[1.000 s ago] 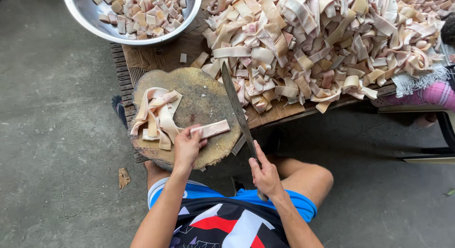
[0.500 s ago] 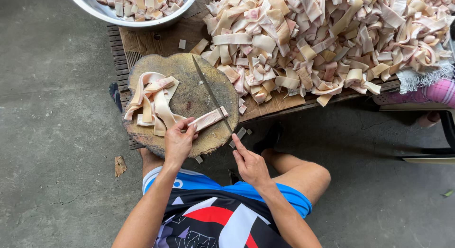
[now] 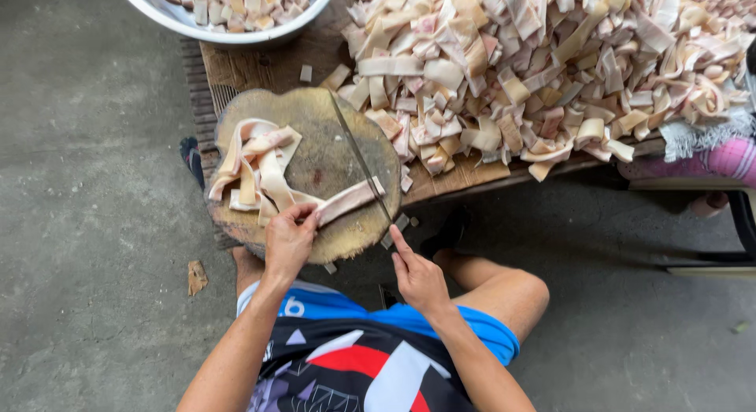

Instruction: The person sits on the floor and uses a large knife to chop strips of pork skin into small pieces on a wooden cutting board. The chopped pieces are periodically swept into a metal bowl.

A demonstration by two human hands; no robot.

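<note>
- Here the step in hand looks like slicing: the left hand pins a pale strip on the round chopping block, fingers curled on it.
- The right hand is wrapped around the cleaver, its blade lying across the strip's far end.
- Next, I judge, comes a clean downward cut clear of the left fingertips (they sit near the blade).
- The handle is hidden in the fist; the metal bowl and the heap of cut pieces on the desk are cut off.

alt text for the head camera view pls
Seen from above, a seated person's left hand pins a pale strip on a round wooden chopping block while the right hand brings a cleaver down across it. Cut pieces are piled beyond, beside a metal bowl.
</note>
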